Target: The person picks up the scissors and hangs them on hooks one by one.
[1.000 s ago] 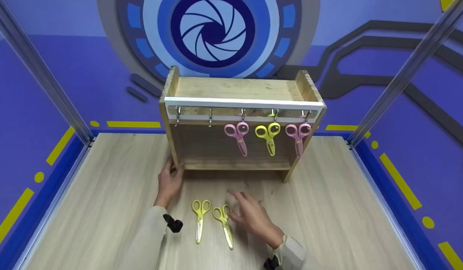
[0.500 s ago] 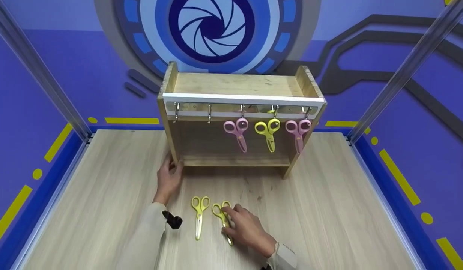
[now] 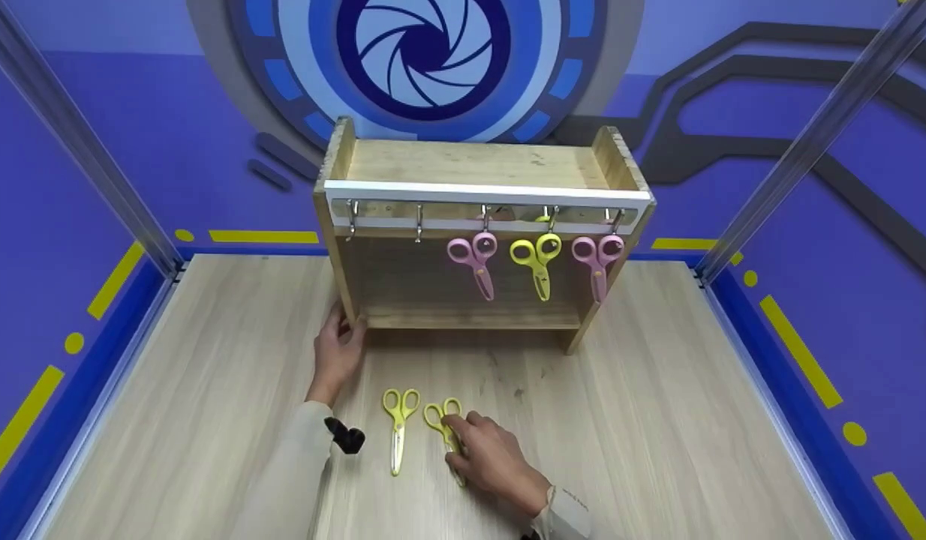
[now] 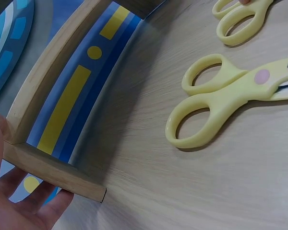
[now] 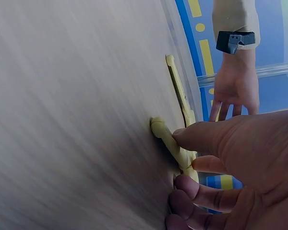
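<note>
My left hand (image 3: 337,360) grips the lower left corner of a wooden rack (image 3: 344,277); in the left wrist view, the thumb and fingers (image 4: 36,203) lie on either side of its side board. My right hand (image 3: 497,459) pinches the right-hand yellow scissors (image 3: 442,414) on the table, thumb and forefinger at the blades and lower handle. The right wrist view shows these scissors (image 5: 169,141) lying low beneath the thumb, partly hidden by the fingers. Left of them lies a second pair of yellow scissors (image 3: 399,420), handles toward the rack, untouched.
Pink scissors (image 3: 478,262), yellow scissors (image 3: 539,262) and another pink pair (image 3: 598,262) hang from the rack's hooks. Two left hooks (image 3: 419,223) hold nothing. Metal posts (image 3: 801,142) and printed walls (image 3: 118,150) enclose the wooden table (image 3: 658,420).
My right hand, earlier raised beside the right-hand scissors with fingers spread, has come down and left and taken hold of them. My left hand stays on the rack. The head view has shifted slightly.
</note>
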A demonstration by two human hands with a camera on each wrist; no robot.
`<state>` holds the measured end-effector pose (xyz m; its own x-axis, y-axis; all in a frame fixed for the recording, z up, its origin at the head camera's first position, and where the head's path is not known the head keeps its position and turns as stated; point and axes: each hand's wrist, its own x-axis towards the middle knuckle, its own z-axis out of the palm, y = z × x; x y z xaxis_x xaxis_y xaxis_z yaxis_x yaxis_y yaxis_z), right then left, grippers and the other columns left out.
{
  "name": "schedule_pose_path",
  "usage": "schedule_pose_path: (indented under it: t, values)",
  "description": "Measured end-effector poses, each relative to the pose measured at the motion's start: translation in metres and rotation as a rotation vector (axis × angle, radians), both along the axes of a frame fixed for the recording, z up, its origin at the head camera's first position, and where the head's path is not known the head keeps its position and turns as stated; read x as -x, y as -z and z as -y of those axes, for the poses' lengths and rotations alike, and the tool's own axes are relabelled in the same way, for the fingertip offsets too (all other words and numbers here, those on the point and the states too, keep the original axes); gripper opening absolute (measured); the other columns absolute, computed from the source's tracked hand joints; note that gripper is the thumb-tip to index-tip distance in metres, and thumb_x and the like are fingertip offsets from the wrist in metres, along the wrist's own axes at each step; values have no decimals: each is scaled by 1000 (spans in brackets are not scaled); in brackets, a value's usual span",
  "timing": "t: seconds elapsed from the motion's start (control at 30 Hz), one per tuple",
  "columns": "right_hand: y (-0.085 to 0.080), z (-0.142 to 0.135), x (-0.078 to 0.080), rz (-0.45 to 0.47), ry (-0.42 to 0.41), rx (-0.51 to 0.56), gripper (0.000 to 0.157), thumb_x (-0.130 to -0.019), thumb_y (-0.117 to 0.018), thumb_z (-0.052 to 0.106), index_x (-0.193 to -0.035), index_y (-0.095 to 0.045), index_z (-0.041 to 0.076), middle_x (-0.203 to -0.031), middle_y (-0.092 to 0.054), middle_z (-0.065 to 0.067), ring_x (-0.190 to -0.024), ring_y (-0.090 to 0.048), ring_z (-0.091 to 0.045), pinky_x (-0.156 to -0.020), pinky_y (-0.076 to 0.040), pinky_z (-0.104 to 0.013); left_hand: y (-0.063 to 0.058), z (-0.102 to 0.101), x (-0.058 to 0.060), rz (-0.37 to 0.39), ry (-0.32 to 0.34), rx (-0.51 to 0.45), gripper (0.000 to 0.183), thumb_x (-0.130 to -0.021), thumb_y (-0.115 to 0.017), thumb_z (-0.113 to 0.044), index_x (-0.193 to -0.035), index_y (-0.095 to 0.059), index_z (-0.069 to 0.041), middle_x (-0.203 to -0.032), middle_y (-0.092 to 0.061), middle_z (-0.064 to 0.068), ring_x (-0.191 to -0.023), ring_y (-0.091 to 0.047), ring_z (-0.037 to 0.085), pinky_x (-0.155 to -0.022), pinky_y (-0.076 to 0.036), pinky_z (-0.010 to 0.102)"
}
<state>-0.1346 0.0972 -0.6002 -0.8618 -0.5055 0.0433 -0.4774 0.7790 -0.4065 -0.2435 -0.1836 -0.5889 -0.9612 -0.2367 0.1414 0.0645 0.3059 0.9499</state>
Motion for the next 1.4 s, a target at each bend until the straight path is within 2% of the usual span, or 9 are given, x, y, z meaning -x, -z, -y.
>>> schedule_pose_path:
  t: [0.2,0.37,0.67,1.0,1.23,1.4]
  values:
    - [-2,-2,1,22,-3,-9,44,-86,-81,21,-129,-68,19,-85,-55,7,-68,-46,-6,-52,-39,-23,-1,0,0,2,-7,14,61,-106,-58,-26,-160,-35,-10,-150,-51,22,-132,-55,39,-107,-49,50]
    - [-5,-8,4,-17,-8,-17,43,-85,-81,18,-126,-68,20,-85,-57,5,-69,-49,-8,-52,-40,-25,-3,0,0,-2,-6,12,62,-106,-59,-28,-161,-34,-12,-150,-51,22,-132,-55,39,-106,-50,50]
    - [-9,-18,13,-123,0,-29,23,-85,-81,13,-107,-73,18,-80,-57,4,-68,-50,-11,-51,-40,-26,-5,1,2,2,-4,21,61,-107,-57,-30,-161,-34,-14,-151,-49,21,-133,-54,39,-106,-50,50]
    - [-10,-16,17,-147,-24,-96,9,-88,-82,13,-95,-78,16,-79,-61,4,-66,-49,-10,-54,-43,-25,-5,1,3,0,-10,27,61,-106,-57,-24,-161,-33,-10,-150,-50,21,-132,-56,38,-103,-52,50]
    - [-7,-16,19,-111,7,-82,6,-89,-80,11,-93,-79,15,-79,-59,5,-68,-50,-8,-56,-44,-26,-1,0,0,23,-1,18,62,-107,-57,-26,-162,-32,-14,-153,-49,20,-133,-55,38,-104,-51,50]
    - [-4,-16,21,-154,47,-92,4,-89,-79,11,-89,-77,14,-77,-60,5,-66,-52,-9,-55,-46,-27,0,-1,-1,35,1,20,63,-107,-56,-29,-163,-31,-17,-155,-47,18,-134,-54,36,-105,-51,49]
